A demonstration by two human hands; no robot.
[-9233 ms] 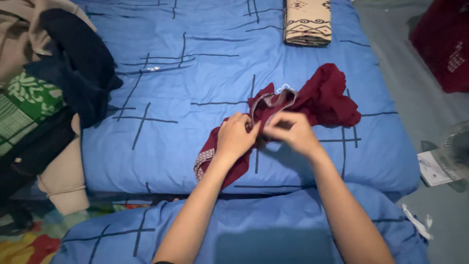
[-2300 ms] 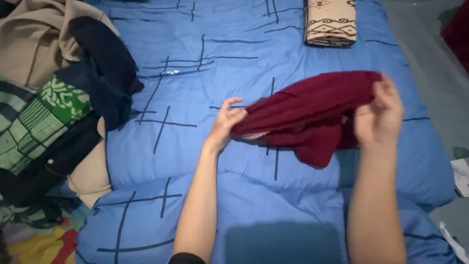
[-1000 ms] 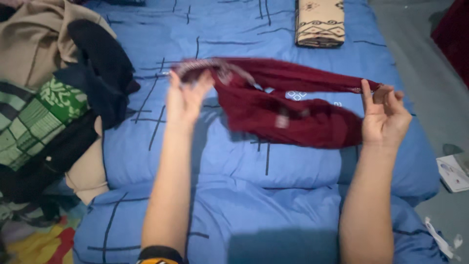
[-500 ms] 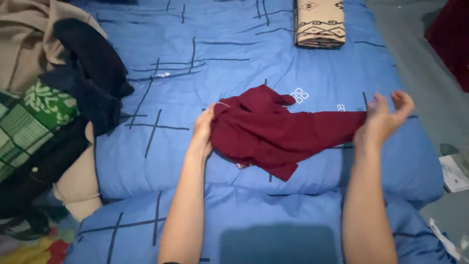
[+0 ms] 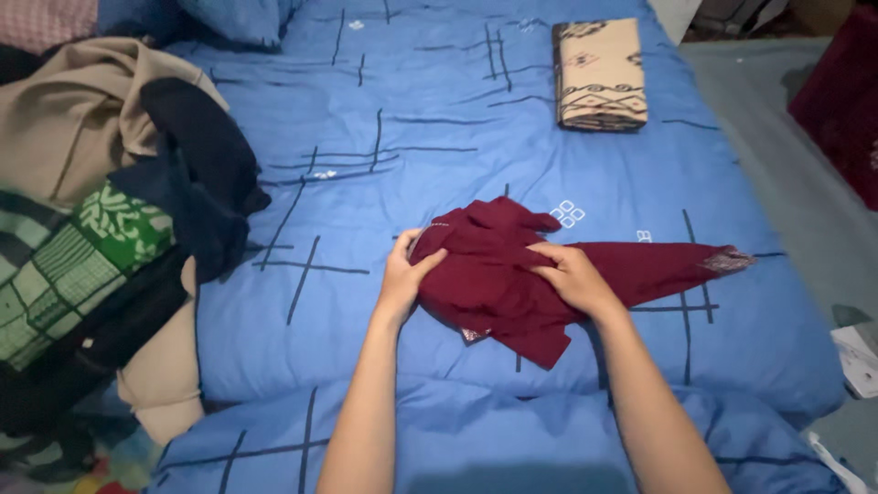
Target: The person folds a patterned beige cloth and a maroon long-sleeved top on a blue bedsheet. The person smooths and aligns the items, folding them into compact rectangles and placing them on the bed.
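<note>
1. Blue bed cover [image 5: 439, 110] with dark crossed lines fills most of the frame; a grey floor [image 5: 805, 183] runs along the right edge.
2. At the middle of the frame lies the dark red garment [image 5: 512, 293], partly gathered. One long narrow part of it stretches to the right and ends in a patterned tip.
3. The left hand [image 5: 407, 274] grips the left edge of the garment, with the fingers curled around the cloth.
4. The right hand [image 5: 572, 274] lies flat on the middle of the garment and presses it down; the fingers are spread, not closed on anything.
5. The garment is on the bed but still uneven: folds bunch up under the hands and a corner hangs toward the bottom of the frame. I judge the folding is only begun, with flattening and the folds themselves still to do.
6. One beige patterned cloth [image 5: 599, 73], neatly folded, sits at the upper middle of the frame.
7. A pile of unfolded clothes [image 5: 110, 238] waits at the left of the frame, so much remains.
</note>
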